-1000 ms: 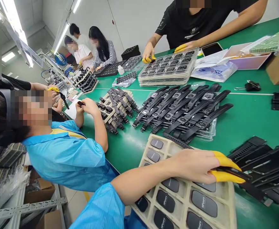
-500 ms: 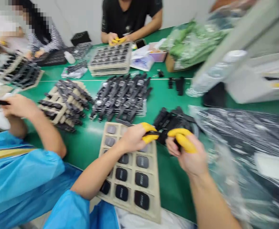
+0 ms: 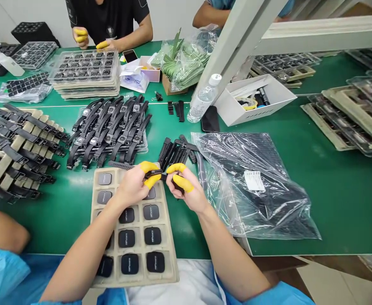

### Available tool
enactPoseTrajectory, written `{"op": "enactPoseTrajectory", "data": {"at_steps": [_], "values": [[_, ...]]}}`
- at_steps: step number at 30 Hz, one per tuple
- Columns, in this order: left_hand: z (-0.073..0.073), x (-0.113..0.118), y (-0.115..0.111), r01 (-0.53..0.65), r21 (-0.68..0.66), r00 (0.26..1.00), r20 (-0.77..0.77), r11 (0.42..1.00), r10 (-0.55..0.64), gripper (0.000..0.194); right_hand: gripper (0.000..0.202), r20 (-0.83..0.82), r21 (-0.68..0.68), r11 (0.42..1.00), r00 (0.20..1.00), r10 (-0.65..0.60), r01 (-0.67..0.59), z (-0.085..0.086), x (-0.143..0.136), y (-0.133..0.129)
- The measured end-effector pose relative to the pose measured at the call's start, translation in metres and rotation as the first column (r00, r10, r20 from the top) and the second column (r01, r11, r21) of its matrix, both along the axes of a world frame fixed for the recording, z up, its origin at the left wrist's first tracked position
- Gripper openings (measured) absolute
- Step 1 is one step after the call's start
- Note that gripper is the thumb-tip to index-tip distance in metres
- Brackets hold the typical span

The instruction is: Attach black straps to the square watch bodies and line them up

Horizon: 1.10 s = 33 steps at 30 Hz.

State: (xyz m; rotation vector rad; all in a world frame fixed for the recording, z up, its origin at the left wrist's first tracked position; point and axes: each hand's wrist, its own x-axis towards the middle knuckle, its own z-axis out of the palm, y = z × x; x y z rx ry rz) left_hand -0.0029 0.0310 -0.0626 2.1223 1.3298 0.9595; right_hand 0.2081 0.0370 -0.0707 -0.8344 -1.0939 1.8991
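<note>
My left hand [image 3: 131, 186], with yellow covers on its fingertips, pinches a black watch case [image 3: 154, 172] seen edge-on. Close by on the right, my right hand [image 3: 190, 190], also in yellow finger covers, is closed around a black watch strap [image 3: 177, 186]. The strap's end meets the side of the case between my hands; my fingers hide most of it. Beneath my left forearm lies a beige compartment tray [image 3: 171, 258] with several square black watch cases [image 3: 130, 263] in it. Just beyond my hands is a pile of loose black straps [image 3: 174, 152].
Strapped watches [image 3: 109, 131] lie on a clear tray beyond, and another loaded beige tray [image 3: 1, 169] is at left. On the right are a plastic bag of black straps [image 3: 252, 178], a bottle [image 3: 205, 97], a phone [image 3: 210, 119] and a white box [image 3: 258, 106]. A co-worker [image 3: 109, 21] sits opposite.
The view has swung to the right. My hands have come closer together, so the strap in my right hand now meets the watch case in my left.
</note>
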Motion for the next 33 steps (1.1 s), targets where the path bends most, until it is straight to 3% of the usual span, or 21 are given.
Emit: {"op": "enactPoseTrajectory", "data": {"at_steps": [17,20,26,30,33], "values": [[0.001,-0.001,0.0,0.011,0.075,1.0,0.023,0.997,-0.013,0.014,0.046,-0.012,0.009,0.996,0.996,0.084,-0.084,0.006,-0.004,-0.002],[0.0,-0.001,-0.001,0.017,0.039,0.999,0.026,0.999,-0.018,0.013,0.039,-0.005,0.02,0.995,0.995,0.096,-0.096,0.004,-0.004,-0.002],[-0.007,0.002,-0.005,0.005,-0.096,0.998,0.059,0.995,0.001,0.024,0.026,0.063,-0.021,1.0,0.998,0.001,0.001,0.005,-0.002,-0.002],[-0.012,0.001,-0.005,-0.044,-0.078,0.999,0.018,0.996,0.046,0.028,0.029,0.104,-0.109,0.991,0.991,0.087,-0.076,0.005,-0.003,-0.004],[-0.011,0.001,-0.005,0.018,0.011,0.998,-0.065,1.0,-0.017,0.034,0.033,0.096,-0.15,0.975,0.979,0.18,-0.165,0.005,-0.006,-0.008]]}}
